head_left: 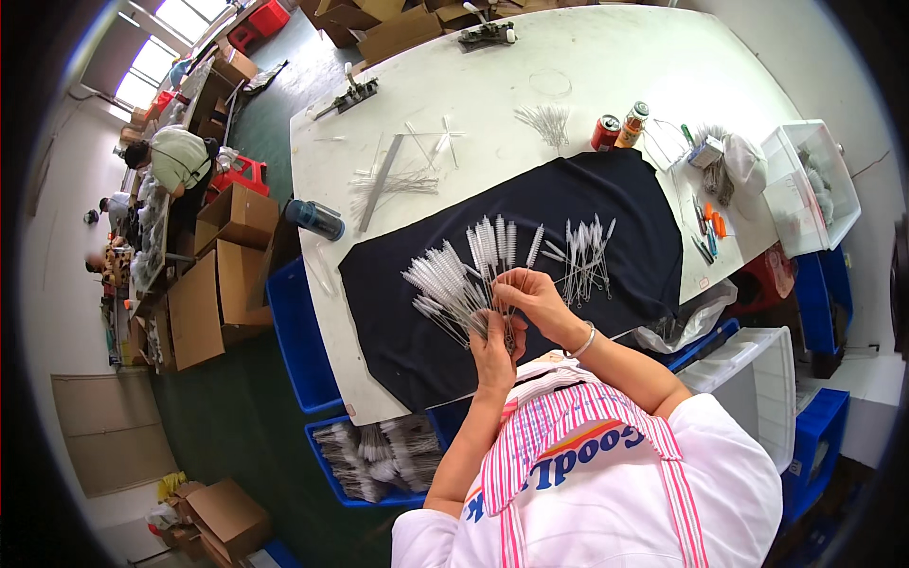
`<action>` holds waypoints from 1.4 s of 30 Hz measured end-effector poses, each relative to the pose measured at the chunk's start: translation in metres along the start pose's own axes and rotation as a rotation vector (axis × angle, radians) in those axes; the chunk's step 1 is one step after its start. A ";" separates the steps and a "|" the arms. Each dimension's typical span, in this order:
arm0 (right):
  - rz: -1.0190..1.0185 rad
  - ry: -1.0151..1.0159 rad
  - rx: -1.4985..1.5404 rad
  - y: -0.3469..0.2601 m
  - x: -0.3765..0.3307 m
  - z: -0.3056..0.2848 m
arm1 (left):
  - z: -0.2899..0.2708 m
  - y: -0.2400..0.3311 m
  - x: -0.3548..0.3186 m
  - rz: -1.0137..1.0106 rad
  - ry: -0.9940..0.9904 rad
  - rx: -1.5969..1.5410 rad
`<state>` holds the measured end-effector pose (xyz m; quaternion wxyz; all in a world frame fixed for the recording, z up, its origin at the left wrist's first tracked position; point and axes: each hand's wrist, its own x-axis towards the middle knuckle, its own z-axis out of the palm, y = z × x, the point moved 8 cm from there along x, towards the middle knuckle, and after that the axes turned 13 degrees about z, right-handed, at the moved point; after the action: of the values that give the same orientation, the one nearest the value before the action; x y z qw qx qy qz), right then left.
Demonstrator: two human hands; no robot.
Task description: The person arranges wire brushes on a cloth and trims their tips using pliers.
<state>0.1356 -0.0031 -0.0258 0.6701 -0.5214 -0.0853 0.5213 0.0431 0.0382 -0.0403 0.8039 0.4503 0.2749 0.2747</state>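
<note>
**Brush fan held over dark cloth**

Left hand clamps a fan of white brushes; right hand pinches one stem. Risk: loosened grip spills the fan onto the cloth covering the desk. Loose brushes lie just beyond.
</note>
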 end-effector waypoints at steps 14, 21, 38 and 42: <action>0.064 0.046 0.234 0.005 0.002 -0.002 | -0.002 -0.005 0.001 -0.044 -0.006 -0.126; 0.088 0.119 0.137 0.009 0.001 -0.007 | -0.001 -0.012 0.000 -0.076 0.000 -0.144; -0.006 0.208 0.362 0.021 0.004 -0.013 | -0.011 -0.004 0.005 0.026 0.102 -0.014; -0.103 0.543 0.619 0.046 0.008 -0.048 | -0.029 0.001 0.003 0.056 0.267 0.040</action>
<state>0.1424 -0.0297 -0.0865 0.8185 -0.4091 0.2295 0.3316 0.0251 0.0574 -0.0534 0.7432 0.4329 0.3722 0.3488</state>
